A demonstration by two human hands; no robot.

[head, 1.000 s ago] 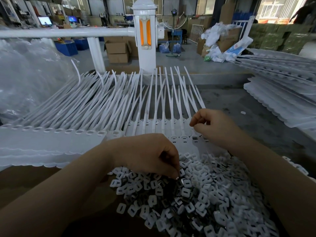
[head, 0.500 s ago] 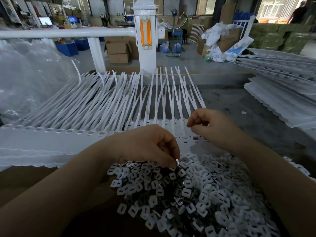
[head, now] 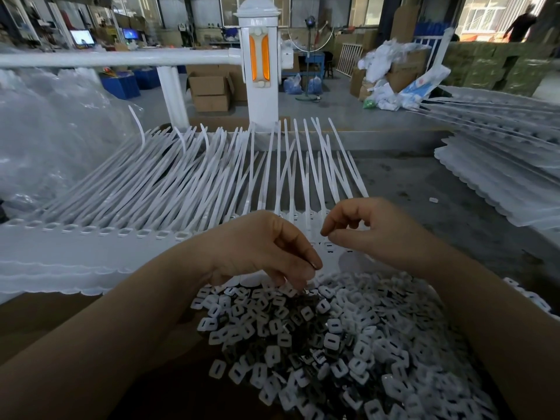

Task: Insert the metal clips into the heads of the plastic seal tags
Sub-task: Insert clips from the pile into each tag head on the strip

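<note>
Writing: nothing readable anywhere, honestly. The blue-and-white bags (head: 424,83) at the back have print on them but it's too blurry, and the two lit monitors (head: 81,37) are just glow.
Left hand: the left hand (head: 266,250) hangs knuckles-up over the far edge of the clip pile, wrist bent, fingers curled down with the tips bunched against the thumb. Looks like it's pinching something small right at the tips, but I can't make out what.
Right hand: the right hand (head: 378,231) sits a bit further out, over the tag heads, thumb and forefinger nearly closed in a fine pinch and the other fingers tucked under. Can't tell if there's a clip in there, too tiny.
Gap: the two hands are near each other but not touching.
Clips: big loose heap of metal clips (head: 333,344), white and dark pieces mixed, right under both forearms at the near edge.
Seal tags: row of white plastic seal tags (head: 212,183) fanned out side by side, tails pointing away, heads (head: 330,247) toward the person just beyond the pile.
More tags: flat stacks of the same white strips (head: 500,183) on the far right.
Background: white post (head: 262,62) with orange reflectors, cardboard boxes (head: 210,90), clear plastic bag (head: 51,131) on the left.
</note>
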